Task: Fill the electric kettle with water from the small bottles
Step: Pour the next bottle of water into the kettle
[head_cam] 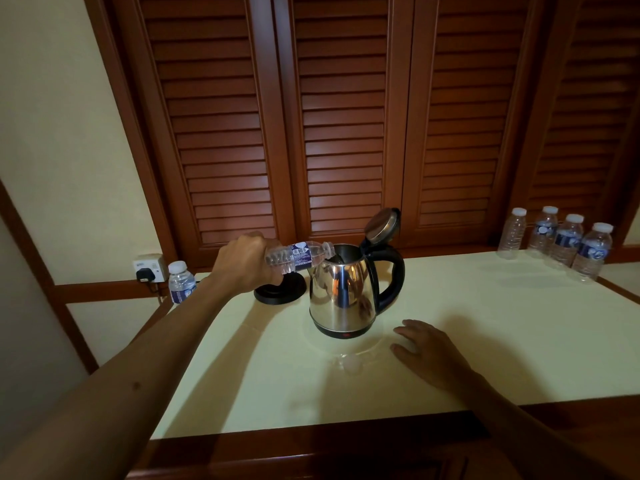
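A steel electric kettle [341, 296] with a black handle stands in the middle of the pale table [485, 341], its lid [382, 225] flipped up. My left hand [246, 263] grips a small clear water bottle [298, 256] by its base. The bottle lies almost level, with its mouth over the kettle's open top. My right hand [429, 351] rests flat on the table, to the right of the kettle and nearer to me, fingers spread. A small white cap [353, 363] lies on the table in front of the kettle.
The kettle's black base [280, 291] sits behind my left hand. One capped bottle [180, 282] stands at the far left by a wall socket [149, 266] with a plug in it. Several capped bottles [557, 242] stand at the far right. Brown louvred doors [343, 116] rise behind the table.
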Demonstrator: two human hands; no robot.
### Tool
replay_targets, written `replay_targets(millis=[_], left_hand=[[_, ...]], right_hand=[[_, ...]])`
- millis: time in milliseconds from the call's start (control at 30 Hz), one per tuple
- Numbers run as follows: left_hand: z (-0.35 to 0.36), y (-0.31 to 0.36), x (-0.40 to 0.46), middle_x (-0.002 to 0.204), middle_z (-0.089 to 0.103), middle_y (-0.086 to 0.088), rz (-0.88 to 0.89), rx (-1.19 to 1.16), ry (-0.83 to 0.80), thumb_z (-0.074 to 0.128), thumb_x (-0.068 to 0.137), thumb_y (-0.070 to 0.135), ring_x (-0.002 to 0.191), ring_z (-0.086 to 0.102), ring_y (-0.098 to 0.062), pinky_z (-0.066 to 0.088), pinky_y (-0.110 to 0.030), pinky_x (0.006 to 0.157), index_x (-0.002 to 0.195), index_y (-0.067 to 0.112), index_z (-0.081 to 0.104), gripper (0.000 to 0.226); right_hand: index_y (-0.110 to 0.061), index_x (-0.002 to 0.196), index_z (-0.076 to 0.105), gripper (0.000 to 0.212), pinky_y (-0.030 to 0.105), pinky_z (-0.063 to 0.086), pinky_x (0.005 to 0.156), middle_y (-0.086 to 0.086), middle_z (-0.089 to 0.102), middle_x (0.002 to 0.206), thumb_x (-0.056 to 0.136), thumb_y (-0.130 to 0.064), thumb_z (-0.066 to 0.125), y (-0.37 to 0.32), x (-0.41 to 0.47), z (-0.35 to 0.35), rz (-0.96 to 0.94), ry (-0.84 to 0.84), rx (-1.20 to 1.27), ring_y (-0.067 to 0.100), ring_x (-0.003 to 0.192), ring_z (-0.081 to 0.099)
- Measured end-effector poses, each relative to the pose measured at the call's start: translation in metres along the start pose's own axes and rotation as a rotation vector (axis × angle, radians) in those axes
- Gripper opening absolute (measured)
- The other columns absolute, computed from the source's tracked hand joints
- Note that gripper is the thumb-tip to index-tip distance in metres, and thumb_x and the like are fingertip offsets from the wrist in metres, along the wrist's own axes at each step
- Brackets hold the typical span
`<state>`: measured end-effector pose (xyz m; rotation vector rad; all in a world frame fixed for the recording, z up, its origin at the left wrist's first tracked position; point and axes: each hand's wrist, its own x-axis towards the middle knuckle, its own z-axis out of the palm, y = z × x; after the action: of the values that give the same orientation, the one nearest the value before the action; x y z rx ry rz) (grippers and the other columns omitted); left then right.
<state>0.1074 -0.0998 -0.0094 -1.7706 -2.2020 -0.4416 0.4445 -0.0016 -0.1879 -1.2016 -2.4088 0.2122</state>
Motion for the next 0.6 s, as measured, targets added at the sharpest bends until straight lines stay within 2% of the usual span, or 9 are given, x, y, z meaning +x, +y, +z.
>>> replay_targets(millis=[167,333,467,600], left_hand=[[-0.003,0.001,0.0,0.092,0.063,0.003,0.072,0.025,0.012,0.081,0.063,0.042,0.073,0.059,-0.016,0.035,-0.024,0.05,0.12,0.031,0.066,0.06],[-0.006,0.002,0.0,0.088,0.066,0.007,0.101,0.036,0.03,0.08,0.061,0.041,0.071,0.06,-0.016,0.042,-0.024,0.054,0.118,0.034,0.067,0.058],[-0.012,0.005,-0.001,0.087,0.058,0.007,0.121,0.053,0.027,0.08,0.065,0.04,0.074,0.056,-0.015,0.037,-0.024,0.054,0.118,0.032,0.066,0.055],[-0.014,0.007,-0.002,0.091,0.055,0.005,0.138,0.074,0.021,0.08,0.068,0.038,0.079,0.055,-0.016,0.038,-0.025,0.058,0.121,0.032,0.065,0.056]], right_hand=[[-0.022,0.132,0.056,0.05,0.03,0.03,0.111,-0.001,0.049,0.143,0.09,-0.049,0.053,0.002,-0.001,0.001,-0.011,0.009,0.009,0.014,0.133,0.042],[-0.022,0.132,0.056,0.051,0.032,0.031,0.112,-0.001,0.049,0.143,0.089,-0.05,0.053,0.003,0.0,0.003,-0.007,0.004,0.011,0.014,0.133,0.042],[-0.023,0.131,0.057,0.05,0.031,0.033,0.11,-0.001,0.051,0.141,0.089,-0.051,0.053,0.003,0.0,0.004,-0.007,0.014,0.01,0.015,0.132,0.044],[-0.023,0.131,0.057,0.049,0.029,0.03,0.11,-0.002,0.051,0.142,0.089,-0.05,0.053,0.004,0.0,0.004,-0.008,0.021,-0.001,0.014,0.132,0.043]])
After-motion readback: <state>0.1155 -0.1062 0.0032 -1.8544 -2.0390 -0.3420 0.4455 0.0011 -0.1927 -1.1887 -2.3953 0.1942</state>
